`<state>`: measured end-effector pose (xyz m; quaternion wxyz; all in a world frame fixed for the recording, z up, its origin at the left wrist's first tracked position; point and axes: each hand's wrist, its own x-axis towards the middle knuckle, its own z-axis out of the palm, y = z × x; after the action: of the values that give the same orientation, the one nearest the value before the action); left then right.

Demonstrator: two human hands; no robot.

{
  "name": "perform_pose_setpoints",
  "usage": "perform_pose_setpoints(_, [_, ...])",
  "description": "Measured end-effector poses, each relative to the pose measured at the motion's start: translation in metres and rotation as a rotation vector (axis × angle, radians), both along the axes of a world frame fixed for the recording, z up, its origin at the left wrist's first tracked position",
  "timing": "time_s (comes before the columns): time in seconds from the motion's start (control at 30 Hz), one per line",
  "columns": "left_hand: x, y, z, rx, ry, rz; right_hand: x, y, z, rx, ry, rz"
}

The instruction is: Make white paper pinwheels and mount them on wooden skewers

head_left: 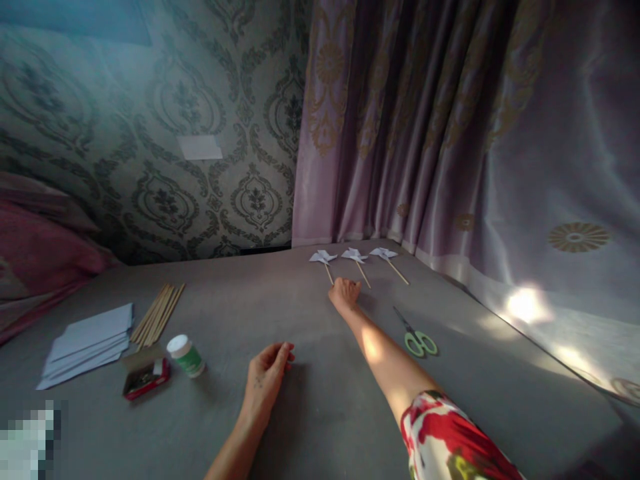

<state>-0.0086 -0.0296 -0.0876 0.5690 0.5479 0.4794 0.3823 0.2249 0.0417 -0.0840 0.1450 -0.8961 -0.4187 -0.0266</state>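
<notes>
My right hand reaches far forward, its fingers closed at the lower end of a white paper pinwheel on a thin wooden stick. The fingertips are partly hidden by the back of the hand. To its right lie two more pinwheels in a row, sticks toward me. My left hand hovers over or rests on the grey surface, fingers curled in and thumb against them; nothing shows in it. Green-handled scissors lie right of my right forearm.
On the left are a stack of white paper sheets, a bundle of wooden sticks, an open red box of small metal pieces, and a white bottle with a green label. A purple curtain borders the grey surface behind.
</notes>
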Motion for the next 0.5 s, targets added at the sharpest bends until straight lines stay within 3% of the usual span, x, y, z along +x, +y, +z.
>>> perform_pose_setpoints(0.27, [0.000, 0.000, -0.002, 0.021, 0.004, -0.003, 0.000, -0.008, 0.000, 0.004, 0.004, -0.009])
perform_pose_setpoints(0.5, [0.001, -0.001, -0.007, 0.040, 0.007, -0.007, 0.001, -0.034, 0.003, 0.011, -0.002, 0.038])
